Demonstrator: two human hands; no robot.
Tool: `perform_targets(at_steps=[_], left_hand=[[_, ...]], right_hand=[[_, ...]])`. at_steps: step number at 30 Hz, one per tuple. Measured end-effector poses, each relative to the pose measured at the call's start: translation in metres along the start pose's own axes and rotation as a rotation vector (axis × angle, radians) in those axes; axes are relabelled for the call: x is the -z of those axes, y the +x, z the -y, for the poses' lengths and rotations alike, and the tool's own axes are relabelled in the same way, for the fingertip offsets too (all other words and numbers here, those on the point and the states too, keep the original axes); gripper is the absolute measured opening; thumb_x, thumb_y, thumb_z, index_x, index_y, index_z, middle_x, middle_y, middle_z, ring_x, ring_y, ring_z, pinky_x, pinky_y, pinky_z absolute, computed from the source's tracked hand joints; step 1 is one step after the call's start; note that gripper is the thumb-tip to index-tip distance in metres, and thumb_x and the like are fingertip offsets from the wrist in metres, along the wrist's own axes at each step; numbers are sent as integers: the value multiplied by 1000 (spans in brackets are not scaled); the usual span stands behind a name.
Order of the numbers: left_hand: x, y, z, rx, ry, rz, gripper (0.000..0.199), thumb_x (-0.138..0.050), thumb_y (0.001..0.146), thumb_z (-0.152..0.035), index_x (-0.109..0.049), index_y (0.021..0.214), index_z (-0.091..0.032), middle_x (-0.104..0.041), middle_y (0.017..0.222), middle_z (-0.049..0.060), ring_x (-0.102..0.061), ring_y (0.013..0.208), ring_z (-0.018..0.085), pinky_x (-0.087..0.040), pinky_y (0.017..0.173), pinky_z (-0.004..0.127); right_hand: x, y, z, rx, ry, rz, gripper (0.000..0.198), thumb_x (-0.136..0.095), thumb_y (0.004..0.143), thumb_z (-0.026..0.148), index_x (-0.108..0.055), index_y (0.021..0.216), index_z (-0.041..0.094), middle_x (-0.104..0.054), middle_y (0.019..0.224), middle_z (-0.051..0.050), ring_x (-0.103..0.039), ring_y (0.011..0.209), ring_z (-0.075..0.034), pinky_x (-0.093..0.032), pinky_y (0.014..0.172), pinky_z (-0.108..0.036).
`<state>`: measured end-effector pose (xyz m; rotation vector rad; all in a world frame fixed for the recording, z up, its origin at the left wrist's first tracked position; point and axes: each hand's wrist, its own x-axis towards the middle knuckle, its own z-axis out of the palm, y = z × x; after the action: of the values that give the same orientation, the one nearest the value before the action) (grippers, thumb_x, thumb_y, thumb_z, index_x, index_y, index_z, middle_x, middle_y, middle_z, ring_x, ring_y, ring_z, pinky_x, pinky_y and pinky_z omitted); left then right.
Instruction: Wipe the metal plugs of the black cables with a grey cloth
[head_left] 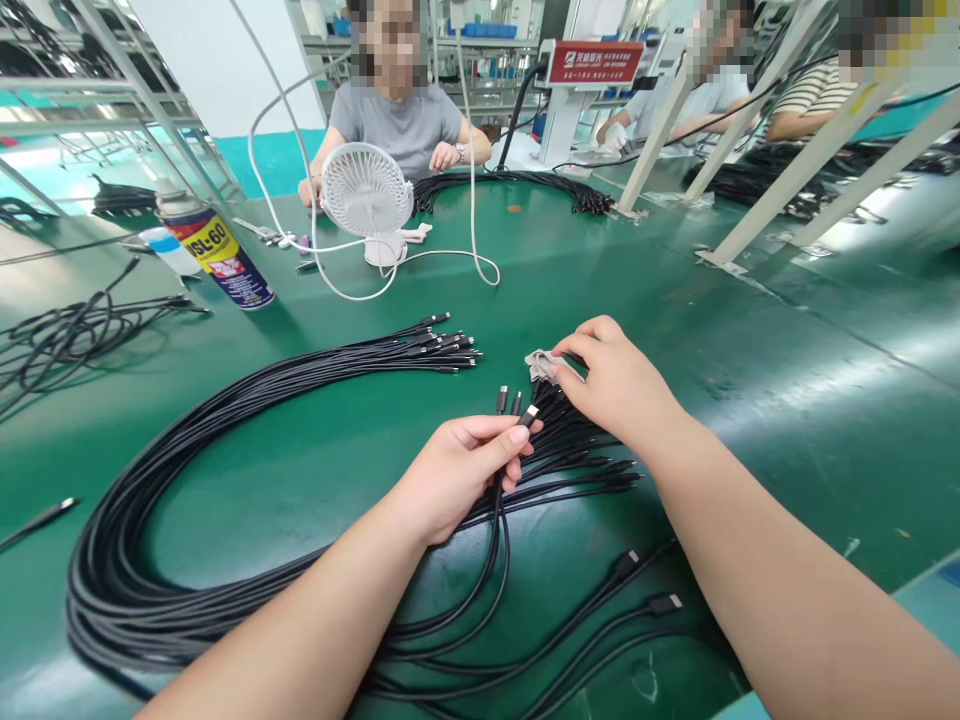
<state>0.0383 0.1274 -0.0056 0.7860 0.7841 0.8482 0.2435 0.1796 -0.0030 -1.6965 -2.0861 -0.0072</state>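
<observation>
My left hand (480,460) pinches a black cable connector (529,416) with a metal tip, and more connector ends poke up just behind its fingers. Just right of it, my right hand (611,370) grips a crumpled light-grey cloth (541,366) between thumb and fingers. A thick bundle of black cables (127,520) curves in a U across the green table. One set of its ends (450,345) points right, beyond my left hand; the other ends lie under and beside my hands. A few loose cables with connectors (664,604) lie nearer to me.
A spray can (225,255) stands at the left, near a white fan (367,195) with a looping white cord. Tangled cables (75,335) lie at the left edge. Across the green table (337,460) sits a person (397,110); slanted metal posts (795,175) rise at the right.
</observation>
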Motion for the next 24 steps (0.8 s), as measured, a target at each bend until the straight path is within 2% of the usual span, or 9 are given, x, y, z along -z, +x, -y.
perform_targets(at_steps=[4,7,9,11,13,15,19,21,24], left_hand=[[0,-7,5,-60,103,243,55,-74,81,-47,-66,128,-20,-71,97,11,-59,60,10,-47,57,24],[-5,-18,10,-71,223,461,76,-64,90,-45,-29,155,-29,-64,129,17,-69,92,19,-54,77,32],[-11,-28,12,-35,389,578,89,-62,91,-43,-6,159,-29,-50,148,18,-57,126,26,-47,101,44],[-17,-37,13,40,599,693,100,-64,89,-43,4,158,-22,-31,160,18,-31,147,29,-27,118,51],[-23,-45,12,127,773,796,107,-67,85,-45,6,157,-15,-14,164,18,-14,152,31,-16,122,50],[-28,-52,10,193,856,870,111,-68,83,-47,8,156,-11,-1,165,17,-7,152,32,-14,122,48],[-38,-62,9,157,910,941,115,-67,82,-52,12,154,-8,14,162,15,2,151,31,-13,123,46],[-43,-67,10,92,973,888,100,-58,89,-48,4,156,-7,6,163,16,-4,152,31,-17,123,46],[-45,-69,13,-97,1117,684,63,-45,97,-32,-31,155,-11,-33,159,18,-37,144,31,-36,116,42]], right_hand=[[-4,5,-6,-30,40,-58,20,-56,88,28,-70,98,18,-58,107,-10,-62,89,-24,-52,79,-38],[-5,7,-9,-34,56,-79,18,-56,87,27,-70,95,19,-60,105,-10,-63,89,-23,-52,79,-37],[-5,7,-9,-23,69,-108,17,-56,87,27,-70,93,19,-61,103,-10,-63,87,-23,-52,77,-37],[-5,7,-8,-16,83,-121,16,-56,86,26,-70,91,19,-61,102,-10,-62,85,-23,-52,76,-36],[-4,7,-7,-16,94,-117,16,-56,86,26,-70,90,19,-61,101,-10,-62,84,-22,-51,75,-36],[-2,8,-4,-29,101,-95,17,-56,87,27,-70,89,19,-61,101,-10,-62,82,-22,-51,75,-36],[0,10,-1,-53,118,-27,18,-56,86,25,-70,92,18,-61,103,-11,-62,84,-23,-51,77,-37],[1,10,-2,-50,131,-12,18,-55,86,24,-70,94,17,-61,105,-11,-62,85,-23,-50,78,-37],[1,10,-5,-51,146,-16,20,-54,86,22,-70,96,17,-61,105,-10,-61,84,-22,-50,78,-36]])
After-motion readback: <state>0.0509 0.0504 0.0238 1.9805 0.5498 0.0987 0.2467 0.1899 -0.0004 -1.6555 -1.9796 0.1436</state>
